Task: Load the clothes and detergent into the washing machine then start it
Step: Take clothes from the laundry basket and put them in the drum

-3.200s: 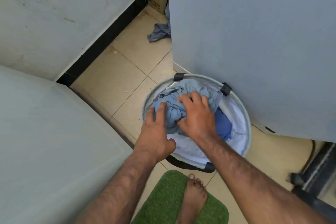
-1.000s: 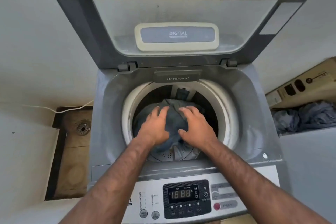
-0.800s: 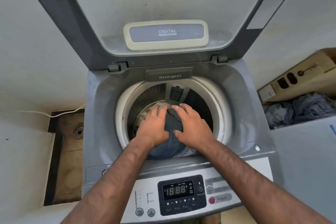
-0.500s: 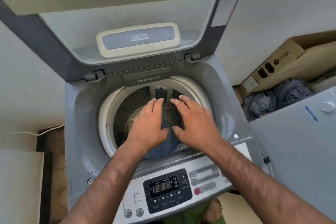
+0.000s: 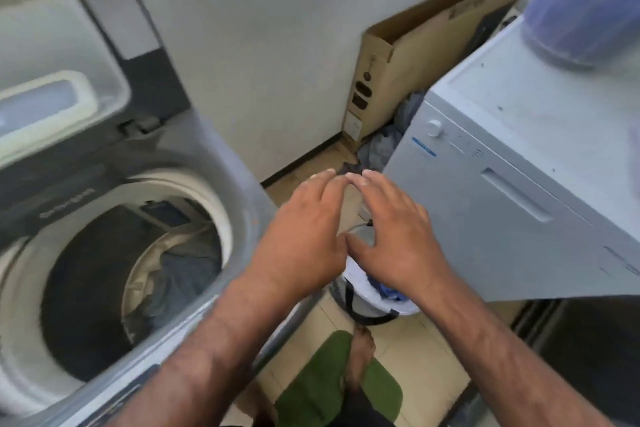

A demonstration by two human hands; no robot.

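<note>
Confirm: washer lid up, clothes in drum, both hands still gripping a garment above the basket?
Not quite. In the head view the left hand and right hand are open and empty above the basket. Lid up, clothes in the drum: correct.

The tiled floor (image 5: 408,357) carries a laundry basket (image 5: 367,302) beside the washing machine (image 5: 239,163), a green mat (image 5: 322,388) nearer (a bare foot on it), a cardboard box (image 5: 408,55) beyond.
</note>
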